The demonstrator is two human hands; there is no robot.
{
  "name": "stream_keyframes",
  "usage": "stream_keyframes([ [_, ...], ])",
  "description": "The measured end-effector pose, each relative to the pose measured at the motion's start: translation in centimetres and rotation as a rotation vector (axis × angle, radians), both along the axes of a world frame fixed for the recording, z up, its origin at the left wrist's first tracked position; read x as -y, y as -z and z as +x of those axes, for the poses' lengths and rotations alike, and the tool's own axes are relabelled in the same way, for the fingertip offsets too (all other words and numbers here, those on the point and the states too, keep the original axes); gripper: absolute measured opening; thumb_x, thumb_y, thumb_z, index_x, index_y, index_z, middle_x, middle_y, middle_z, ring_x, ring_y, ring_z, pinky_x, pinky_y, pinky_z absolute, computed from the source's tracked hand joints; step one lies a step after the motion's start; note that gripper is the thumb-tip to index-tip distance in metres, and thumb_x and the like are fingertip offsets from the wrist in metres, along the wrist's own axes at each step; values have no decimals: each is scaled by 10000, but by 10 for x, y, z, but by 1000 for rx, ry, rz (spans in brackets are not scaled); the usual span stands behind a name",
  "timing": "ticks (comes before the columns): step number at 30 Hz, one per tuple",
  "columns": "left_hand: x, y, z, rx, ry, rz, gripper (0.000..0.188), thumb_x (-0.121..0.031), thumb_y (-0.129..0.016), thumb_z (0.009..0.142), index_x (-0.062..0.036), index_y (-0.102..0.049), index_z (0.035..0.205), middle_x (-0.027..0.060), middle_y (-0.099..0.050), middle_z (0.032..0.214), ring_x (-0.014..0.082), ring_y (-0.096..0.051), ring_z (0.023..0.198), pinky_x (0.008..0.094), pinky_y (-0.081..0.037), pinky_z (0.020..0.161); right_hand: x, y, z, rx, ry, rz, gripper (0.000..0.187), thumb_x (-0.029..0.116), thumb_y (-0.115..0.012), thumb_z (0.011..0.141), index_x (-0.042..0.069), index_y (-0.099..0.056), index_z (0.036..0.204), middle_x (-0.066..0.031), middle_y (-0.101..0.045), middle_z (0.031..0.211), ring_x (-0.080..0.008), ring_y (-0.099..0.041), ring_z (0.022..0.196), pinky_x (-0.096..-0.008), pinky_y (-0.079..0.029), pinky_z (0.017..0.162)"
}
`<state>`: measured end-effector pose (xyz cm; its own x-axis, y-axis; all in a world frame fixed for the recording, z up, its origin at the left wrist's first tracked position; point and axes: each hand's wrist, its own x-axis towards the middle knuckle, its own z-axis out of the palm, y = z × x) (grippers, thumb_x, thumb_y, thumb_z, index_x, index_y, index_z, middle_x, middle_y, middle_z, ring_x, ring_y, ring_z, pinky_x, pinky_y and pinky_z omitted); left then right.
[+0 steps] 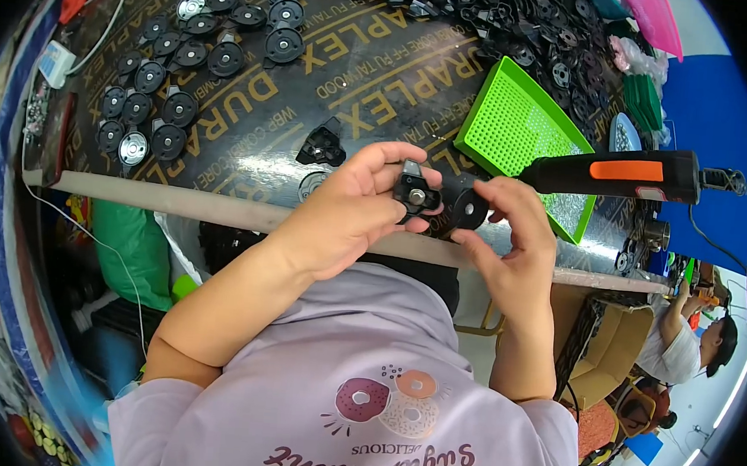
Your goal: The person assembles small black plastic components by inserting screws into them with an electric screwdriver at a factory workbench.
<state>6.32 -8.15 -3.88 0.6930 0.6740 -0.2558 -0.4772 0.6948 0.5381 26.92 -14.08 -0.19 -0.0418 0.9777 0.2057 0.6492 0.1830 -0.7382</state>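
Over the table's front edge, my left hand grips a black plastic bracket with a metal stud at its middle. My right hand pinches a round black disc with a hole in its centre between thumb and fingers. The disc is close beside the bracket; whether they touch, I cannot tell. Another black bracket lies on the table past my left wrist. A round metal-faced part is partly hidden behind my left hand.
Rows of round black assemblies fill the left of the table. A green perforated tray lies tilted at the right, under a black-and-orange power screwdriver. Loose black parts are heaped behind it. A person sits far right.
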Motion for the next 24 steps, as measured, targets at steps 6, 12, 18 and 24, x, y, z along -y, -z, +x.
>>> stream_keyframes([
  [6,0,-2,6,-70,-46,-7,433,67,-502,865,-45,-392,1269,111,-546,1160,200,-600,977,287,-491,808,11,-2,-6,31,12,-57,543,-12,-798,619,56,-625,1129,-135,-593,1113,-278,-594,976,-328,-492,747],
  [12,-1,0,9,-146,-48,51,380,56,-493,879,-28,-403,1239,109,-562,1114,183,-604,943,261,-492,750,10,0,-4,-18,34,-81,537,-6,-795,635,62,-626,1140,-126,-587,1123,-248,-589,967,-310,-481,722],
  [18,2,-1,13,-204,-70,120,351,31,-485,896,-26,-409,1234,110,-546,1134,164,-580,961,268,-484,781,3,-2,-16,-107,-23,-50,543,-20,-799,619,62,-627,1128,-120,-572,1108,-227,-574,933,-293,-478,706],
  [24,2,-5,8,-61,-36,-33,298,-150,-413,988,-54,-428,1270,79,-548,1147,173,-542,1064,354,-447,933,-8,-4,-28,-23,-62,-18,531,-41,-780,627,52,-617,1124,-130,-548,1077,-275,-560,991,-338,-481,792],
])
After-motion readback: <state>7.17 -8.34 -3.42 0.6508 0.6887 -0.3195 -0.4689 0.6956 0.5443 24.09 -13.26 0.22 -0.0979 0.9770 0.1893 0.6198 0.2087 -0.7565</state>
